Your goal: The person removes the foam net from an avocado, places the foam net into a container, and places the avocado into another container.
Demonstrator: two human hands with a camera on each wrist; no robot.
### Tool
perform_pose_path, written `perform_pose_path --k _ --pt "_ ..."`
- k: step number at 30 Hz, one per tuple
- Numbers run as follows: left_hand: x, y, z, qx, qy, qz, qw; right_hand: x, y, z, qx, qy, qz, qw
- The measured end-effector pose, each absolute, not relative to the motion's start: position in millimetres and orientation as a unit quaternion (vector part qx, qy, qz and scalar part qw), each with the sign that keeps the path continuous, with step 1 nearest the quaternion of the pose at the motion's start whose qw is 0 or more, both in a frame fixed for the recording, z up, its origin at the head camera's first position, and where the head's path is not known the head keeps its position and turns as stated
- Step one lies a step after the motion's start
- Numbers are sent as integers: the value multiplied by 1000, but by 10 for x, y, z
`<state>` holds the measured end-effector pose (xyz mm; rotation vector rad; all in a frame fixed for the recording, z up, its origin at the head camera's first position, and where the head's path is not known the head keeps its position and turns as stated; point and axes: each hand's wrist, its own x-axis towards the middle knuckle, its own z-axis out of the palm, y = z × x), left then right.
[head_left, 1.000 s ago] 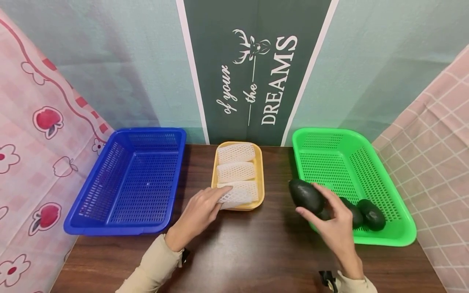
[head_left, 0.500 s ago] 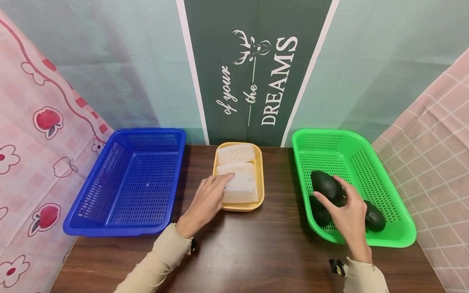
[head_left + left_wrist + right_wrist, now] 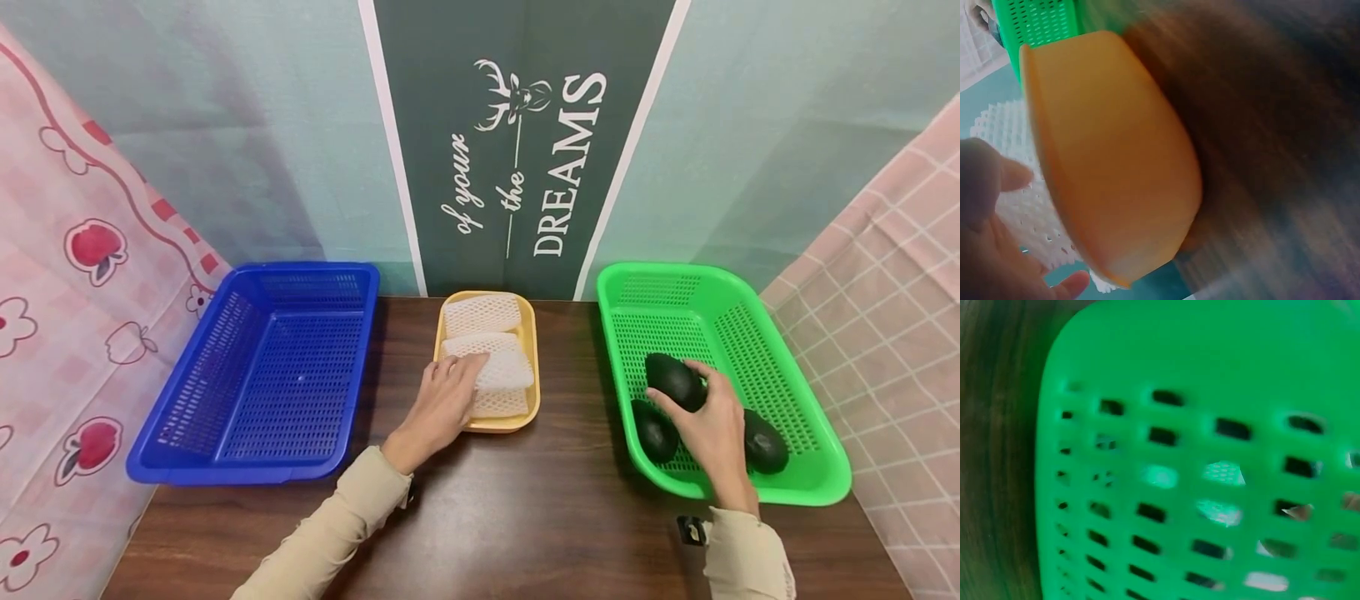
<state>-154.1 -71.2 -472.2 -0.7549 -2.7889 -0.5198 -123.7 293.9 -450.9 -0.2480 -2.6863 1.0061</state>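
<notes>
My left hand (image 3: 442, 400) pinches a white foam net sleeve (image 3: 513, 371) over the yellow tray (image 3: 501, 427). More foam net sleeves (image 3: 482, 315) lie flat in that tray. In the left wrist view, the fingers (image 3: 1013, 175) and the white net (image 3: 1007, 128) show beyond the tray's outer wall (image 3: 1116, 162). Over the green basket (image 3: 832, 467), my right hand (image 3: 716, 425) grips a dark avocado (image 3: 670, 379) between thumb and fingers. Below it in the basket lie other avocados, one at the left (image 3: 654, 433) and one at the right (image 3: 767, 442).
A blue perforated basket (image 3: 281, 383) stands on the left of the brown wooden table (image 3: 525, 533). Fabric backdrops rise behind and along both sides. The green basket's perforated wall (image 3: 1197, 362) fills most of the right wrist view.
My right hand has carried the avocado rightward, from the green basket's left edge to over its inside. The left hand has shifted right with the foam net sleeve, drawing it off the front one.
</notes>
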Motion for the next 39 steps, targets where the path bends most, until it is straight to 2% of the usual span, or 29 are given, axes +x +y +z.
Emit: perform_pose_path --k 13,26,39 --pt "-1463 -721 -4826 -271 -948 -161 47 -1292 3007 -4625 -103 -944 311 35" --pt "-1421 -733 -4873 -274 -947 -143 89 -1312 3023 -4666 -109 -958 264 -8" --pt "-1402 -741 -4871 -270 -948 -135 98 -1327 3044 -4672 -106 -962 246 -44"
